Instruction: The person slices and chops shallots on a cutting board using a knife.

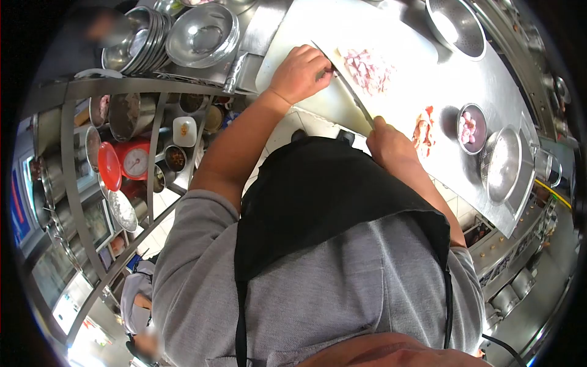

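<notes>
My right hand [392,145] grips the handle of a long kitchen knife [350,88], whose blade slants up and left across the white cutting board [282,56]. My left hand [301,74] is on the board just left of the blade, its fingers curled together; whatever they may hold is hidden beneath them. Beyond the blade lies a pile of chopped pinkish-white pieces, which look like shallots [369,72]. Reddish-brown peelings [423,131] lie in a heap to the right of my right hand.
On the right of the steel table [449,95] stand a small bowl [461,142] of whole peeled pink bulbs, a mesh strainer [504,165] and a perforated colander [455,27]. Stacked metal bowls [203,35] sit at upper left, above a shelf with a red scale [131,160]. Another person [137,293] is at lower left.
</notes>
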Motion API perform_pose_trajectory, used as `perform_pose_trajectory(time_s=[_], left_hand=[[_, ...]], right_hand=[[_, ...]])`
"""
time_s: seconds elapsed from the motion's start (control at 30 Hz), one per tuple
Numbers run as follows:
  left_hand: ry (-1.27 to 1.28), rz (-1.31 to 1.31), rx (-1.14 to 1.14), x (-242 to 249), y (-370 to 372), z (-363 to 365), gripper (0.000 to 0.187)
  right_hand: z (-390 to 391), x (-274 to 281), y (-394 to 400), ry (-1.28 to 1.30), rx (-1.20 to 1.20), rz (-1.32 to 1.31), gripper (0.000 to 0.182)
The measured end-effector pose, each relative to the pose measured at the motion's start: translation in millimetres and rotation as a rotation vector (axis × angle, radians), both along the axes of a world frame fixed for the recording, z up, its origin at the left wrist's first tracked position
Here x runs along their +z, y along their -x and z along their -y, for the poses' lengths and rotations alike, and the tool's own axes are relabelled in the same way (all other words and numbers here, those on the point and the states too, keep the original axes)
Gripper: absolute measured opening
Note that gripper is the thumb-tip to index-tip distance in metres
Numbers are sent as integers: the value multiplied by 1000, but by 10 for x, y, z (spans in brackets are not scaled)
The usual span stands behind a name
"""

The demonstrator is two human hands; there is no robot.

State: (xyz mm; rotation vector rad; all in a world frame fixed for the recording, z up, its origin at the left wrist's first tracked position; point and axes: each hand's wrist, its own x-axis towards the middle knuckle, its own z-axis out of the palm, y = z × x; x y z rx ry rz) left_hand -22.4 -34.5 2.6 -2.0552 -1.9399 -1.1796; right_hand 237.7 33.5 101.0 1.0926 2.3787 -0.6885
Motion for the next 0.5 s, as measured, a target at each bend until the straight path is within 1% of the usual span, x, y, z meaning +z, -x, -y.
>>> perform_pose_trajectory(time_s=[0.03, 0.17, 0.23, 0.37, 0.43, 0.5], left_hand=[[1, 8, 0, -15, 4, -13, 16], [10, 5, -6, 17, 4, 7, 16], [-5, -25, 16, -4, -4, -3, 17], [-3, 1, -9, 21, -9, -3, 17], [-7, 15, -2, 43, -7, 6, 17], [-5, 8, 6, 17, -10, 8, 17]], right_hand=[[-15, -73, 0, -5, -5, -47, 22], [-50, 193, 95, 30, 16, -50, 24], [-1, 290, 50, 40, -3, 1, 24], [-17, -24, 70, 33, -39, 22, 24], [-81, -177, 72, 16, 66, -135, 25], [-58, 36, 119, 21, 43, -107, 25]])
